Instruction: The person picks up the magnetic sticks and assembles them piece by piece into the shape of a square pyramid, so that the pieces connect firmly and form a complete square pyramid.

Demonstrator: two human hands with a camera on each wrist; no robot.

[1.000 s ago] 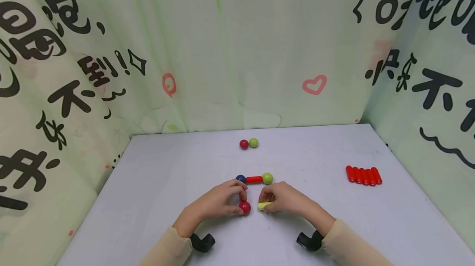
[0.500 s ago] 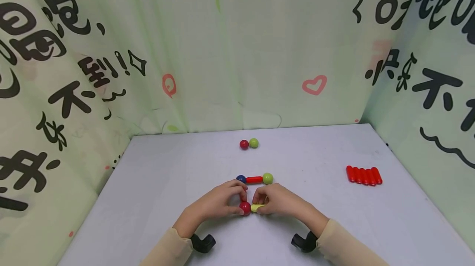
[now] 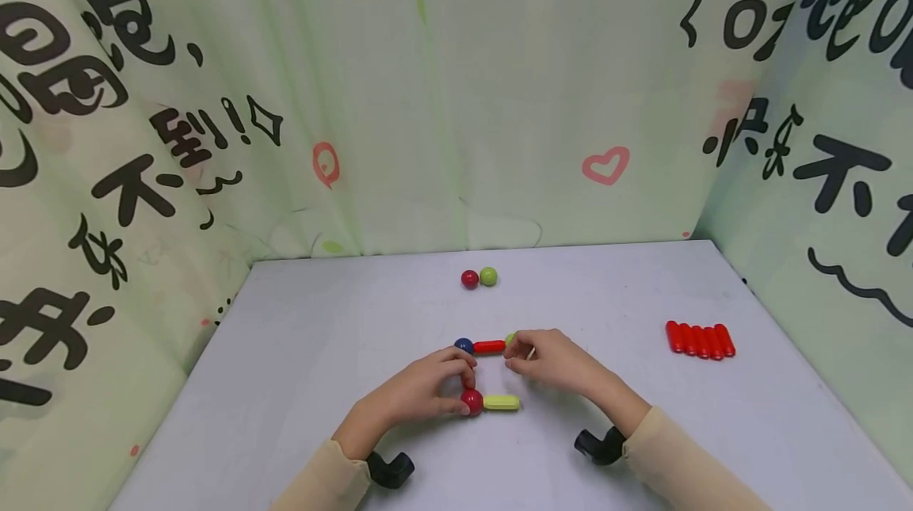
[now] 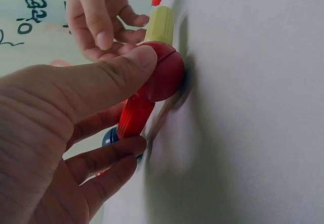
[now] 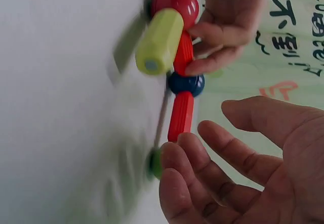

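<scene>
My left hand point(image 3: 422, 389) holds a red ball point(image 4: 166, 77) with the thumb on it, its fingers beside a red rod point(image 4: 135, 116) that joins this ball to a blue ball point(image 3: 464, 345). From the red ball a yellow-green rod point(image 3: 502, 402) sticks out to the right, its far end bare. A second red rod point(image 3: 489, 347) runs from the blue ball to a green ball point(image 5: 155, 164). Beside that green ball is my right hand point(image 3: 555, 359), fingers loosely bent, thumb apart, nothing held. It partly hides the ball; whether it touches it I cannot tell.
At the back of the white table point(image 3: 342, 321) lie a loose red ball point(image 3: 469, 280) and a loose green ball point(image 3: 488, 276) side by side. Several red rods point(image 3: 700, 340) lie in a row on the right. Printed curtains point(image 3: 456, 99) surround the table.
My right hand brought the yellow-green rod leftward to the red ball, let go of it, then moved up and right to the green ball. The left hand stayed in place.
</scene>
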